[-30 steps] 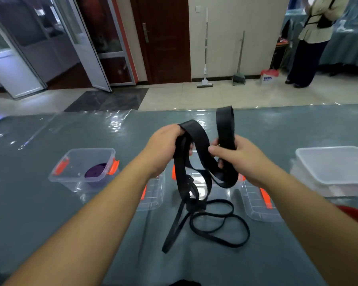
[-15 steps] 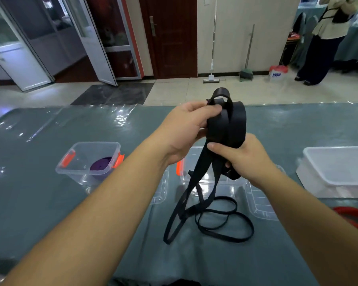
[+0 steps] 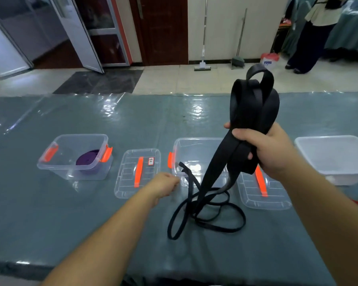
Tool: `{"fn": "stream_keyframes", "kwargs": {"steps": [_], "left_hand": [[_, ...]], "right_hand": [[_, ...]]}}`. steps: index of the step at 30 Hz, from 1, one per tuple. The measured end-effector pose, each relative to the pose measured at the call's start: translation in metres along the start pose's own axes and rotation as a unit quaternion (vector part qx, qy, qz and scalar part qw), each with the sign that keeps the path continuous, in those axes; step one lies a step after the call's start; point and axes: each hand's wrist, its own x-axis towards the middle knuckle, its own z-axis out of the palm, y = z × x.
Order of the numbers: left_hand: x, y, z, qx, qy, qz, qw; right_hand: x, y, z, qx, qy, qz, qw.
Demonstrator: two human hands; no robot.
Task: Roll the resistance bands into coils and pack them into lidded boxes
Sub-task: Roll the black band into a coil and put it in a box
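Near table edge [image 3: 50,263] bare, open surface ahead of it. Loose black band [image 3: 207,213] tail lay looped on the table, strands rising steeply, long axis near vertical. Left hand [image 3: 163,185] low beside the strands, fingers curled; grip indeterminate. Right hand [image 3: 265,149] gripped flat, matte coil, raised above clear box [image 3: 196,147].

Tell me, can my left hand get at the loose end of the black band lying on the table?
Probably yes. The left hand is low over the table, just beside the loose strand of the black band, with nothing between them. The right hand holds the coiled part up, clear of that path.
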Motion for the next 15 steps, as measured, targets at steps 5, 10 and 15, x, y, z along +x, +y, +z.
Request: {"fn": "stream_keyframes", "kwargs": {"steps": [5, 10, 15], "left_hand": [[0.021, -0.009, 0.043, -0.026, -0.024, -0.052, 0.998], [0.072, -0.021, 0.074, -0.164, -0.052, -0.089, 0.981], [0.074, -0.014, 0.082, -0.213, -0.041, -0.044, 0.975]], "right_hand": [[-0.005, -0.01, -0.004, 0.029, -0.019, 0.007, 0.999], [-0.015, -0.029, -0.008, 0.059, -0.007, 0.006, 0.998], [-0.018, -0.039, -0.022, 0.03, 0.002, -0.01, 0.999]]}}
